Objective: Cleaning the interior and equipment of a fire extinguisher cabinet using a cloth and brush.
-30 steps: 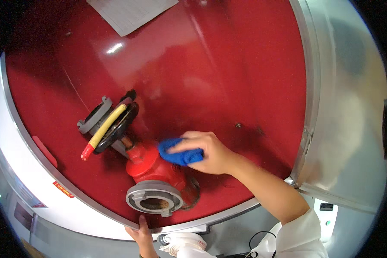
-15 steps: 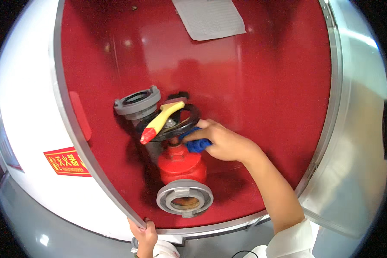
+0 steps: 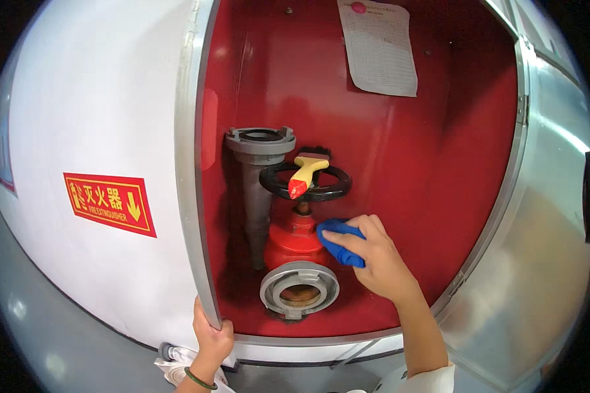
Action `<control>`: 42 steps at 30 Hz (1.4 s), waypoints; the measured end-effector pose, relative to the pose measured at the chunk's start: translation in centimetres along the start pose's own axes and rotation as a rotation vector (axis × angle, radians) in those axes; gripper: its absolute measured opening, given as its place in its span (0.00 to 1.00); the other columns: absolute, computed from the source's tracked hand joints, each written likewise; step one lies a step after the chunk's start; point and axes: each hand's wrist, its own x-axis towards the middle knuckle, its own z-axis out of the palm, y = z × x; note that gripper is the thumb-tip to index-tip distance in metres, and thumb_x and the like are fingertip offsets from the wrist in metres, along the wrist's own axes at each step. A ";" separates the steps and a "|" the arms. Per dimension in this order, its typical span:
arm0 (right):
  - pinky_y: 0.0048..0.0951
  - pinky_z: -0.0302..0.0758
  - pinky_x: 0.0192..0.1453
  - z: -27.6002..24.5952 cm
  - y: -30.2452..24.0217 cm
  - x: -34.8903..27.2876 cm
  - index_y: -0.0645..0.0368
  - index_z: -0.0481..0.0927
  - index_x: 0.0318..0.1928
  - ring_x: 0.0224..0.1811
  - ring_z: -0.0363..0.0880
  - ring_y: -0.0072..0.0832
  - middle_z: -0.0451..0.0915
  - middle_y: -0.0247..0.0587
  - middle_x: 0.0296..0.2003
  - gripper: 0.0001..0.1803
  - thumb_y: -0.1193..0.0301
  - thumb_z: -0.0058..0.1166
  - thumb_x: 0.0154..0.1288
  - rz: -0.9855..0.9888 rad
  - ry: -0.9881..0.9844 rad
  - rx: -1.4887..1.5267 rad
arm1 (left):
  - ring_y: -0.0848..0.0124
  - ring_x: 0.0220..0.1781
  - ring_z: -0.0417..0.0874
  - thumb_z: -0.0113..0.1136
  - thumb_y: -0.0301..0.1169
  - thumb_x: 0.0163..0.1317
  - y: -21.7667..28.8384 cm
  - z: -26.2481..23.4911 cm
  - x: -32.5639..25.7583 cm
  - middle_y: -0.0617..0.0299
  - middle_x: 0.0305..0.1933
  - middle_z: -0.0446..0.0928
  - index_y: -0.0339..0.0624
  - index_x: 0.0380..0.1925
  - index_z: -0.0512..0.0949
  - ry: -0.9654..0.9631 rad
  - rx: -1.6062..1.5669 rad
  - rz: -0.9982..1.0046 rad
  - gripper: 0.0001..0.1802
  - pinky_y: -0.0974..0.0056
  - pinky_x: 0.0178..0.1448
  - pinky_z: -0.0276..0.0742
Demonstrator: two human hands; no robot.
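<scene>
A red fire hydrant valve [image 3: 288,242] stands inside a red wall cabinet [image 3: 439,164], with a black handwheel [image 3: 306,183] on top and a grey metal outlet coupling [image 3: 299,288] facing me. My right hand [image 3: 377,262] holds a blue cloth [image 3: 337,241] pressed against the valve's right side. A brush with a yellow and red handle [image 3: 303,173] lies across the handwheel. My left hand [image 3: 211,339] grips the lower corner of the cabinet's grey metal frame [image 3: 189,164]. A green bracelet is on that wrist.
A grey hose nozzle [image 3: 255,177] stands upright left of the valve. A paper sheet [image 3: 380,46] hangs on the cabinet's back wall. The open metal door [image 3: 544,216] is at right. A red and yellow sign [image 3: 109,202] is on the white wall at left.
The view has swung upright and nearer to the cabinet. My right hand with the blue cloth has moved from just under the handwheel down to the valve body's right side.
</scene>
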 end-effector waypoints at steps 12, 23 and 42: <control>0.38 0.70 0.46 1.0 -1.9 0.8 0.52 0.79 0.46 0.43 0.68 0.42 0.70 0.44 0.39 0.27 0.82 0.56 0.38 -0.086 0.056 -0.261 | 0.56 0.48 0.75 0.47 0.17 0.39 -1.7 -0.2 -0.3 0.46 0.46 0.72 0.31 0.55 0.62 -0.014 -0.090 -0.034 0.34 0.61 0.56 0.68; 0.43 0.69 0.53 4.4 4.4 4.5 0.56 0.78 0.48 0.47 0.68 0.48 0.70 0.50 0.43 0.25 0.82 0.49 0.44 -0.078 0.024 -0.048 | 0.58 0.46 0.75 0.46 0.17 0.40 -1.2 -0.1 -0.2 0.48 0.45 0.72 0.31 0.54 0.62 -0.006 -0.016 0.010 0.33 0.62 0.55 0.68; 0.41 0.65 0.57 7.6 2.0 -6.5 0.54 0.70 0.59 0.50 0.66 0.48 0.67 0.51 0.47 0.35 0.86 0.49 0.45 0.177 0.316 0.426 | 0.61 0.62 0.62 0.44 0.16 0.40 -3.9 -0.7 -1.1 0.50 0.62 0.60 0.31 0.63 0.53 0.077 -0.027 -0.052 0.42 0.62 0.67 0.53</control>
